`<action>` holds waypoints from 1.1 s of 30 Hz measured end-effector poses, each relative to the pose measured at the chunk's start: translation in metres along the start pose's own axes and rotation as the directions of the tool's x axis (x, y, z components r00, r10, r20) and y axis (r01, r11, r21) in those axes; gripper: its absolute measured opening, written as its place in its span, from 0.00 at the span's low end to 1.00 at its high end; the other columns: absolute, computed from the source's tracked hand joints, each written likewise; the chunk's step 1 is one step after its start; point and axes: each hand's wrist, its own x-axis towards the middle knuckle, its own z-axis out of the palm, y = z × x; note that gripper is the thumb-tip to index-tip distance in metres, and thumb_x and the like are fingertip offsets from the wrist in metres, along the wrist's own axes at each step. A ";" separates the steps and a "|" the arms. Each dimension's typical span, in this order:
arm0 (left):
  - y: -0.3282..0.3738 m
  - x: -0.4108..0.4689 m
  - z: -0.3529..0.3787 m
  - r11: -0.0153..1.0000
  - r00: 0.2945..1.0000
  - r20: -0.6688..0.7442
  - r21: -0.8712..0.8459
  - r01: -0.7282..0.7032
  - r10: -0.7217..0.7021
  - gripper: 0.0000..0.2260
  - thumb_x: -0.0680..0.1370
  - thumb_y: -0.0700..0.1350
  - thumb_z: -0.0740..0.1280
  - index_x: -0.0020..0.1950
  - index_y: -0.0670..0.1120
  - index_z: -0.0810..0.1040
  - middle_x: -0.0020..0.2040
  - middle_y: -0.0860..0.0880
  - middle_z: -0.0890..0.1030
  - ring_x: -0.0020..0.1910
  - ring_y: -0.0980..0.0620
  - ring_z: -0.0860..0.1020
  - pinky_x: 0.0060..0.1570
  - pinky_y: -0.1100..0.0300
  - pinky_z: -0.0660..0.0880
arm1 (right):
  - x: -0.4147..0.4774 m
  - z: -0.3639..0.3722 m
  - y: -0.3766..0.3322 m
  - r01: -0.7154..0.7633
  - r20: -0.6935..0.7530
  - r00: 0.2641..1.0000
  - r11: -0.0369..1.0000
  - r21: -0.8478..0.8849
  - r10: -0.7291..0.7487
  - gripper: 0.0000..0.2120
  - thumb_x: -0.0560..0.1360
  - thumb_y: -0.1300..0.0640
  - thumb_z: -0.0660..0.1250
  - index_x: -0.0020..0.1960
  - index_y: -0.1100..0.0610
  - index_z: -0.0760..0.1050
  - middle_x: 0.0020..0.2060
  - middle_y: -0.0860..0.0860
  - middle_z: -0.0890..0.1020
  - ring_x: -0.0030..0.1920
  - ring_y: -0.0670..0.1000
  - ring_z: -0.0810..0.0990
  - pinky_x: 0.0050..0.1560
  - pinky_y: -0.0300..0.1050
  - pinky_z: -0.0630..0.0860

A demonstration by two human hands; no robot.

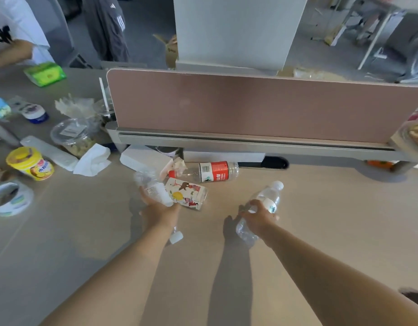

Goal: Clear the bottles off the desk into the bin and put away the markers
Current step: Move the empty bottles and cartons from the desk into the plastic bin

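My left hand [156,209] grips a crumpled clear bottle with a white label [151,188]; a white cap [176,237] shows under my wrist. Just right of it lies a bottle with a colourful picture label [188,192]. Behind that, a red-labelled bottle [215,171] lies on its side near the divider. My right hand [258,217] holds a clear water bottle with a white cap [268,198], lifted and tilted over the desk [320,208]. No bin or markers are in view.
A pink divider panel [250,107] closes the desk's far side. At the left sit a yellow cup [30,163], tissues [92,161], a clear lidded tub [72,137], a tape roll [10,198] and a green pack [45,74]. Another person's arm [10,52] reaches in at far left.
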 end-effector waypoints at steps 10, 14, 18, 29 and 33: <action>0.022 -0.086 0.020 0.874 0.882 0.243 0.184 -0.450 0.403 0.44 0.70 0.49 0.70 0.77 0.59 0.44 0.57 0.43 0.77 0.45 0.44 0.78 0.43 0.52 0.77 | -0.066 -0.051 0.054 0.155 -0.153 0.973 0.980 -0.123 -0.174 0.25 0.75 0.53 0.58 0.71 0.38 0.61 0.59 0.60 0.64 0.50 0.62 0.74 0.56 0.50 0.76; 0.020 -0.127 0.053 0.806 0.802 0.390 0.208 -0.554 0.452 0.45 0.70 0.50 0.70 0.76 0.62 0.41 0.57 0.43 0.76 0.49 0.41 0.79 0.49 0.49 0.78 | -0.104 -0.084 0.092 0.208 -0.254 0.944 0.977 -0.041 -0.212 0.34 0.74 0.52 0.60 0.74 0.33 0.48 0.56 0.56 0.65 0.51 0.62 0.74 0.57 0.55 0.76; 0.015 -0.177 0.105 0.772 0.734 0.530 0.212 -0.600 0.425 0.38 0.70 0.49 0.69 0.74 0.56 0.50 0.59 0.43 0.76 0.52 0.40 0.79 0.54 0.49 0.77 | -0.135 -0.120 0.148 0.155 -0.371 0.923 0.981 0.117 -0.101 0.44 0.69 0.51 0.63 0.75 0.37 0.39 0.53 0.56 0.67 0.49 0.60 0.76 0.52 0.57 0.78; 0.001 -0.417 0.245 0.499 0.294 0.772 -0.034 -0.866 0.563 0.35 0.72 0.51 0.69 0.74 0.53 0.54 0.63 0.43 0.73 0.56 0.39 0.77 0.51 0.51 0.74 | -0.259 -0.253 0.386 0.063 -0.723 0.551 0.843 0.534 0.417 0.34 0.69 0.58 0.69 0.71 0.53 0.60 0.55 0.53 0.72 0.45 0.54 0.77 0.41 0.46 0.75; -0.016 -0.544 0.286 0.360 0.003 0.832 -0.237 -0.902 0.555 0.37 0.71 0.52 0.67 0.76 0.55 0.52 0.63 0.45 0.75 0.56 0.41 0.77 0.54 0.50 0.74 | -0.334 -0.265 0.506 -0.097 -0.654 0.374 0.729 0.678 0.658 0.31 0.67 0.54 0.67 0.68 0.55 0.61 0.54 0.58 0.73 0.47 0.58 0.78 0.44 0.51 0.79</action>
